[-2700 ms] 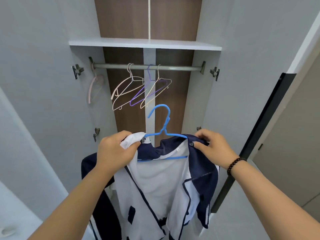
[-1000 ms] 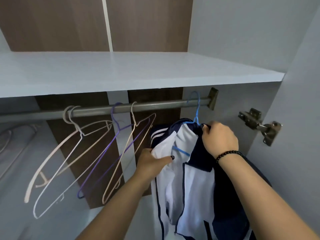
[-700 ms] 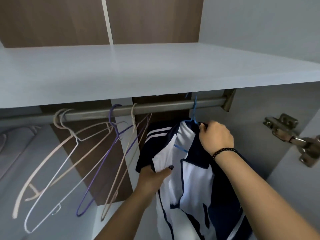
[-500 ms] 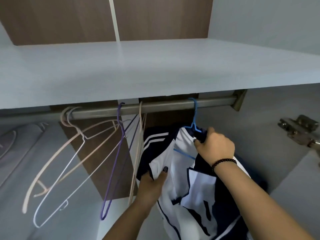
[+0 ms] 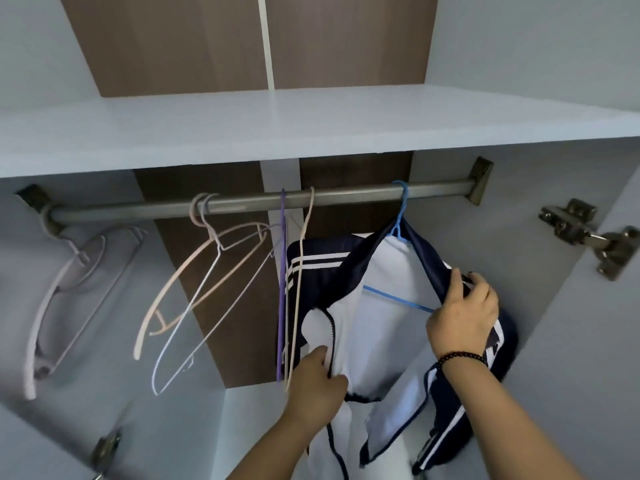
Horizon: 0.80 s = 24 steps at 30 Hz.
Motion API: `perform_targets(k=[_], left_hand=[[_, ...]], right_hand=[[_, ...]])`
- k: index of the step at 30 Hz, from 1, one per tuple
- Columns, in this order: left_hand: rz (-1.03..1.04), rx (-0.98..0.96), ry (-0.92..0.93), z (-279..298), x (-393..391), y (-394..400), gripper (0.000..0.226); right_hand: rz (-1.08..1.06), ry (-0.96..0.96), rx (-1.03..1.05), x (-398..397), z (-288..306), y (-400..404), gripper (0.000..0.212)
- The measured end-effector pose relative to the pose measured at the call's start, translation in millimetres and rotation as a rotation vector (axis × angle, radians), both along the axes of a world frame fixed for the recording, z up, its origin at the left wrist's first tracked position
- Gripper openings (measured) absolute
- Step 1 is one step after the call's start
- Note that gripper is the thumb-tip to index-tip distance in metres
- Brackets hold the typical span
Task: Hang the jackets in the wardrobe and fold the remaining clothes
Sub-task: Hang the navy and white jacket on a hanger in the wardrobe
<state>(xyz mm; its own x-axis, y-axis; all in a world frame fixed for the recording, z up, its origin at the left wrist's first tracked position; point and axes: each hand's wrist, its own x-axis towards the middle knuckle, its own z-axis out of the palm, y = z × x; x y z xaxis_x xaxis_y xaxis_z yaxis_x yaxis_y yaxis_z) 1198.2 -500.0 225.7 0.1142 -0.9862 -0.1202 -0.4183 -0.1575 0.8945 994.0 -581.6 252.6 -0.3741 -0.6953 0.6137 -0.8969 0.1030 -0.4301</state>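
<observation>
One jacket (image 5: 377, 306) hangs on the blue hanger (image 5: 400, 220), hooked over the rail (image 5: 346, 195) near its right end. Fabric appears light, soft and slippery; take hold at the front edges or shoulders, not the hanger wire. Left hand (image 5: 317, 379) pinches the white front panel by the zip. Right hand (image 5: 464, 317) grips the navy collar edge, fingers curled.
</observation>
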Motion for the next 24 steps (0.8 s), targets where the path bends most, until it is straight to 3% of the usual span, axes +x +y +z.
perform_targets(k=[4, 7, 10, 11, 15, 20, 22, 24], left_hand=[[0.015, -0.065, -0.049, 5.4, 6.3, 30.4, 0.007], [0.063, -0.119, -0.077, 4.9, 13.9, 55.4, 0.028], [0.138, -0.121, -0.059, -3.9, 22.5, 81.6, 0.029], [0.175, -0.137, -0.038, -7.8, 24.0, 89.3, 0.024], [0.278, -0.169, 0.125, -13.1, 21.7, 120.2, 0.007], [0.184, 0.002, 0.31, -15.4, 20.3, 152.7, 0.023], [0.064, 0.071, 0.284, -19.3, 22.8, 166.5, 0.014], [0.0, 0.117, 0.142, -26.8, 24.4, 180.5, 0.012]], right_hand=[[-0.006, -0.244, -0.036, 2.1, -1.6, 35.2, 0.044], [-0.055, -0.591, 0.108, 3.9, -21.2, 63.1, 0.039], [-0.073, -0.814, 0.229, 2.4, -41.8, 91.6, 0.018], [-0.049, -0.844, 0.276, 1.4, -46.6, 101.7, 0.009], [0.054, -0.923, 0.449, 1.6, -62.6, 146.0, 0.022], [0.135, -1.021, 0.507, 8.7, -69.6, 209.3, 0.015], [0.179, -1.061, 0.484, 11.7, -69.2, 236.0, 0.014], [0.231, -1.089, 0.463, 14.5, -67.0, 260.5, 0.016]])
